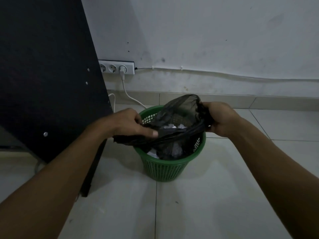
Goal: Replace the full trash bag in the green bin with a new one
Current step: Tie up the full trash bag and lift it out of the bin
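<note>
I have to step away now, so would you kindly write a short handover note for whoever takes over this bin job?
Left hand: grips the near-left edge of the black trash bag.
Right hand: grips the bag's bunched right edge.
Bag, with crumpled paper inside, sits in the green bin on the floor.
Done: bag's top pulled off the rim and gathered.
Left: close it, lift it out, fit a new bag; none in view.

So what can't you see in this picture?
All from the head view:
- The bottom of the black bag: hidden inside the green bin.
- The fingers of the right hand: curled behind bunched plastic.
- What the white plug's cable powers: it runs behind the dark panel.
- The crumpled white paper: too dim to read.
- A new bag: none in view.
</note>
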